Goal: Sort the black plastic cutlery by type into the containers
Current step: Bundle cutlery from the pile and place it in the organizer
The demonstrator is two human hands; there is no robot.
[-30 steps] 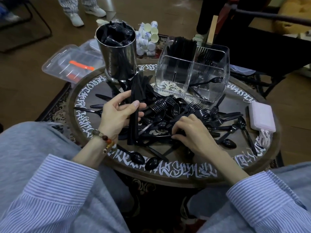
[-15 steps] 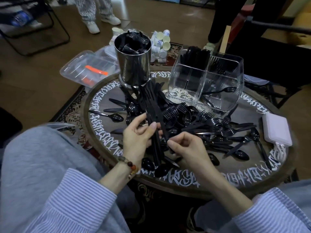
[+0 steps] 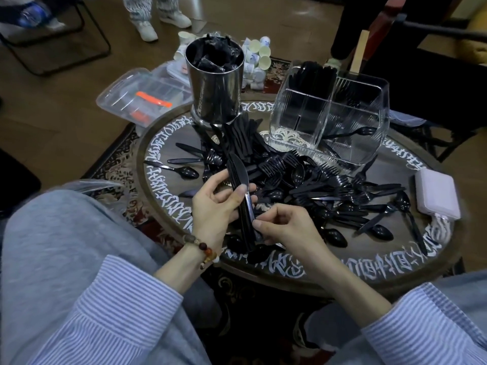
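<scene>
knives (image 3: 241,196) sit bundled upright in your left hand (image 3: 214,206), thumb and fingers curled round them above the round table (image 3: 342,270); your right hand (image 3: 283,227) pinches the handle ends. square those ends flush before you carry the bundle on, likely to the clear divided container (image 3: 329,119). the loose pile of forks and spoons (image 3: 324,185) still waits.

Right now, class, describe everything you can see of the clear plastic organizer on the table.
The clear plastic organizer stands upright at the round table's far edge, right of the steel canister. Its ribbed, see-through walls and dividers form compartments. The back-left one holds black cutlery upright; a black spoon lies inside at the right. Neither hand touches it.
</scene>
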